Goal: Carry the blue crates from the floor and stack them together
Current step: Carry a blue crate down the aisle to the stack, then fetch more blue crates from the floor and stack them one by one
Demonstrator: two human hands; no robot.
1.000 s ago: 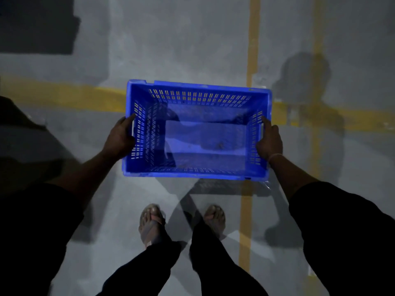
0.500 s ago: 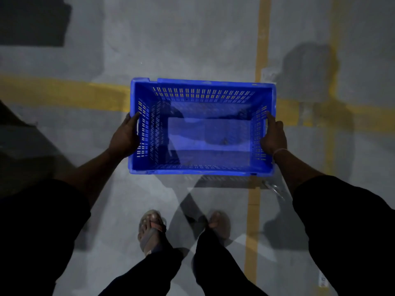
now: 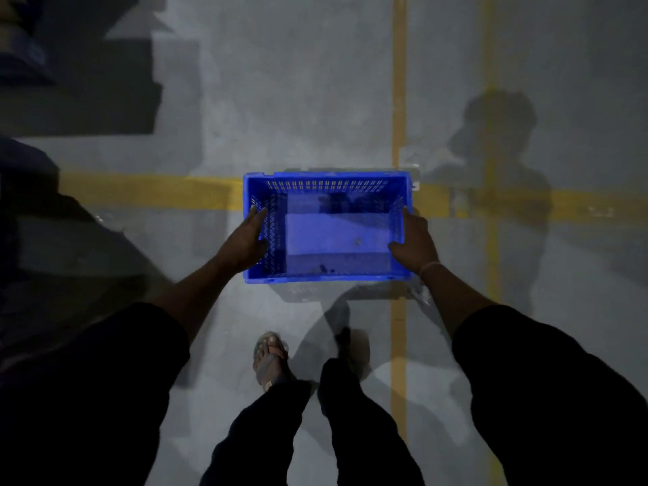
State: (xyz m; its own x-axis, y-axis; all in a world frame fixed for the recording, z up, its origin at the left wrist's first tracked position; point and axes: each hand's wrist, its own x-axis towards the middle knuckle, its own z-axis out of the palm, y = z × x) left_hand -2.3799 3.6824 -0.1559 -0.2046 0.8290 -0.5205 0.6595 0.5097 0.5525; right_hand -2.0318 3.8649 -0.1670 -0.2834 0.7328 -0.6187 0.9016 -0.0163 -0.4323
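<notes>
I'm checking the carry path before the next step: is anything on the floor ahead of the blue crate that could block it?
Nothing visible does. The blue crate is held by the left hand and right hand over bare floor with yellow lines. Dark shapes sit far left, off the line ahead.

Crate (image 3: 326, 271) between hands, before feet (image 3: 270, 359).

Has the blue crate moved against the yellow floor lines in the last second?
Yes. The blue crate went forward over the crosswise yellow line, and slightly left relative to the lengthwise yellow line.
</notes>
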